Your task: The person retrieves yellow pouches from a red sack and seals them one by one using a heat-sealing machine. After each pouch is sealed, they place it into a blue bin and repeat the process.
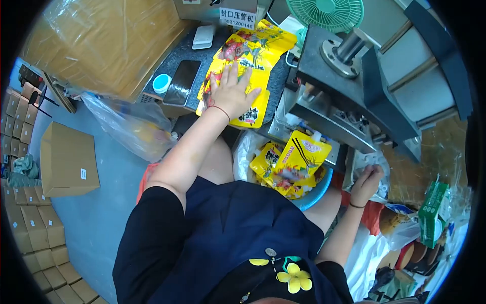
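My left hand [233,93] lies flat with fingers spread on a stack of yellow printed pouches [259,81] fanned over the dark worktop. My right hand [367,182] is at the right, beside a container of small whitish pieces [362,161]. Its fingers are curled together, and what they hold, if anything, is hidden. Between my knees is a blue basin [316,196] with a clear liner, holding several yellow pouches. One spouted pouch [302,154] stands tilted on top, close under the metal pressing machine [329,109], apart from both hands.
A black phone [183,82], a round blue-lidded container [162,83] and a white case [203,37] lie left of the pouches. A green fan [326,12] stands behind. A clear plastic bag [131,126] hangs at the left, near a cardboard box [68,159]. A green box [434,213] is far right.
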`<state>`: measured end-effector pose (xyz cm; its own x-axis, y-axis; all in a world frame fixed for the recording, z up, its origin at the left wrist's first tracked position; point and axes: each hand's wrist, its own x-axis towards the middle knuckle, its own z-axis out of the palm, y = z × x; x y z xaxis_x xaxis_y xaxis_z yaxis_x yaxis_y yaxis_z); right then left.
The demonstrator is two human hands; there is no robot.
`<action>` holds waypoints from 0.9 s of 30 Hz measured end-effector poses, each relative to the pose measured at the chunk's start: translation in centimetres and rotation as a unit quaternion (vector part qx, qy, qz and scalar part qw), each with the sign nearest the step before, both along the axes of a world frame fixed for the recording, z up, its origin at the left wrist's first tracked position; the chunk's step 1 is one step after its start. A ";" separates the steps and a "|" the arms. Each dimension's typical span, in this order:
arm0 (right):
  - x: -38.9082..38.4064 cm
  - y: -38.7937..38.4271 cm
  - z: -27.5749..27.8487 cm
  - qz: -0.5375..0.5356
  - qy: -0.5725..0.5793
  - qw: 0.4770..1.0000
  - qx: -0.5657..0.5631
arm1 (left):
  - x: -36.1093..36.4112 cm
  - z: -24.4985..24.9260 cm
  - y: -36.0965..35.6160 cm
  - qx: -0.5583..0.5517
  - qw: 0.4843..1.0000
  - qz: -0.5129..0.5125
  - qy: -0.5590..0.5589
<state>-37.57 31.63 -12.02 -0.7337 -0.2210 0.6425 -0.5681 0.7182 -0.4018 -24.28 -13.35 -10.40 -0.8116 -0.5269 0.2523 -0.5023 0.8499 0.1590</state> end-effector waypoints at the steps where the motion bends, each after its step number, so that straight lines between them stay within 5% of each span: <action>1: -0.4 -0.1 -0.2 0.008 0.043 0.999 -0.027 | 0.5 -0.4 0.3 -0.027 0.998 -0.002 0.063; 2: -0.3 -0.3 0.4 0.024 0.005 0.999 -0.025 | 1.2 0.1 0.6 -0.052 0.987 -0.032 0.149; 6: 1.8 0.1 3.9 0.079 -0.106 0.988 -0.073 | 7.7 1.2 4.7 -0.024 0.981 -0.186 0.051; 8: 3.4 -0.7 5.3 0.106 -0.123 0.979 -0.125 | 8.9 -3.1 5.5 -0.226 0.955 -0.186 0.040; 11: 6.4 -3.8 6.7 0.206 -0.101 0.972 -0.055 | 10.6 0.0 7.4 0.127 0.957 -0.160 0.208; 14: 9.0 -7.2 8.0 0.375 -0.210 0.903 0.002 | 10.2 1.6 10.4 0.496 0.838 -0.173 0.147; 18: 10.3 -9.8 10.2 0.367 -0.279 0.870 -0.178 | 9.3 2.2 14.4 0.515 0.821 -0.228 0.091; 21: 9.6 -10.6 10.9 0.381 -0.168 0.908 -0.042 | 9.1 2.3 16.6 0.595 0.760 -0.248 0.078; 24: 8.4 -8.7 11.0 0.387 -0.200 0.899 0.055 | 9.1 2.2 18.3 0.740 0.621 -0.246 0.076; 27: 8.0 -7.5 11.5 0.408 -0.252 0.874 0.075 | 8.8 1.1 19.4 0.815 0.534 -0.224 0.013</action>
